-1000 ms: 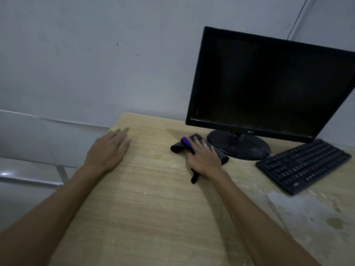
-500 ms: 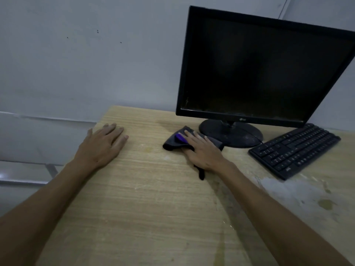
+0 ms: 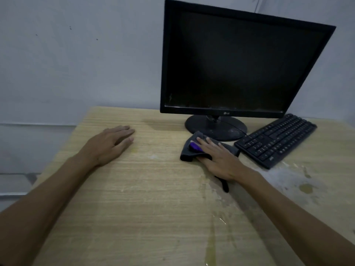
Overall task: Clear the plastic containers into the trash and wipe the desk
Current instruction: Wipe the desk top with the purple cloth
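Cloth: a dark grey cloth with a purple patch lies bunched on the desk, right of centre, just in front of the monitor's base; a thin dark strip of it trails out toward the near side from under the wrist.
Right hand: the right hand lies palm-down on the cloth, fingers straight and spread, pressing it flat against the wood rather than curling round it.
Left hand: the left hand rests flat on the bare wood near the desk's left edge, fingers extended and together, with nothing in it; well apart from the cloth.
Monitor: a black monitor, screen dark, stands on a round dusty base at the back of the desk; the cloth's far edge is just beside that base, touching or nearly so.
Keyboard: a black keyboard sits angled to the right of the cloth, its near-left corner close beside the cloth's right end.
Desk surface: light wood grain, with a pale whitish smear and yellowish spots on the right, and a yellowish streak running toward the near edge.
Backdrop: a plain pale wall behind.
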Demonstrator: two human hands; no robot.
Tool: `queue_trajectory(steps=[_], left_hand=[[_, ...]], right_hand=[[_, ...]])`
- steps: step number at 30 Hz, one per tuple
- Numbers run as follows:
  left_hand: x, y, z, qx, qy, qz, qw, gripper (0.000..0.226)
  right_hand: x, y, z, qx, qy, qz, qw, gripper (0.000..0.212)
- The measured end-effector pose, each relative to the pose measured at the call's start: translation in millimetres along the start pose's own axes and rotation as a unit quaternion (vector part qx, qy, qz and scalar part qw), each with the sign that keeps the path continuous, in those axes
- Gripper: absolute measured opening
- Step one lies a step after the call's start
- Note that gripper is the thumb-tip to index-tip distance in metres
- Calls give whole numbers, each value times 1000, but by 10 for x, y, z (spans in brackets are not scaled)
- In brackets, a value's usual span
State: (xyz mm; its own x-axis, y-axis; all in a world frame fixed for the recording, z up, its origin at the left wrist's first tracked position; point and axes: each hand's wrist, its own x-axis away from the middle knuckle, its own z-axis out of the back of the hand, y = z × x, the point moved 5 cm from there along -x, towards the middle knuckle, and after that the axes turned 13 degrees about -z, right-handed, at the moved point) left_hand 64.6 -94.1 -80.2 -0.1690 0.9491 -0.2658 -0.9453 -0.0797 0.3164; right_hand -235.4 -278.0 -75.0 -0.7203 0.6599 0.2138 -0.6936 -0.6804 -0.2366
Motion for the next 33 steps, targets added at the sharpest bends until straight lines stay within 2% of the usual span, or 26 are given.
queue_trajectory(steps=[5, 7, 10, 14, 17, 19, 22, 24, 28, 31, 33], left_hand=[[-22, -57, 10, 13, 38, 14, 999, 47], [-12, -81, 9, 20, 47, 22, 998, 47], [-6, -111, 8, 31, 42, 44, 998, 60], [-12, -134, 58, 45, 80, 60, 994, 48], [9, -135, 131, 101, 140, 97, 980, 46], [29, -128, 171, 159, 171, 118, 965, 51], [65, -139, 185, 221, 187, 140, 947, 56], [83, -161, 186, 259, 198, 149, 934, 58], [92, -214, 160, 293, 203, 155, 921, 65], [106, -273, 157, 308, 208, 162, 914, 71], [94, -288, 166, 330, 221, 168, 902, 75]], right_hand=[[-353, -595, -5, -5, 23, 23, 999, 73], [-594, -812, -18, -9, 38, 27, 999, 74], [-1058, -1030, -7, -19, 40, -1, 999, 71], [-1463, -1277, 23, -24, 22, -14, 999, 66], [-1345, -1450, -66, -16, 12, 23, 1000, 64], [-1056, -1546, -172, -4, 11, 82, 997, 61], [-578, -1501, -282, 24, -10, 169, 985, 54], [-478, -1337, -258, 47, -13, 183, 982, 58], [-853, -1069, -101, 35, 19, 93, 995, 57], [-1215, -1173, -41, 25, 37, 0, 999, 61], [-1302, -1338, -61, 27, 28, -12, 999, 62]])
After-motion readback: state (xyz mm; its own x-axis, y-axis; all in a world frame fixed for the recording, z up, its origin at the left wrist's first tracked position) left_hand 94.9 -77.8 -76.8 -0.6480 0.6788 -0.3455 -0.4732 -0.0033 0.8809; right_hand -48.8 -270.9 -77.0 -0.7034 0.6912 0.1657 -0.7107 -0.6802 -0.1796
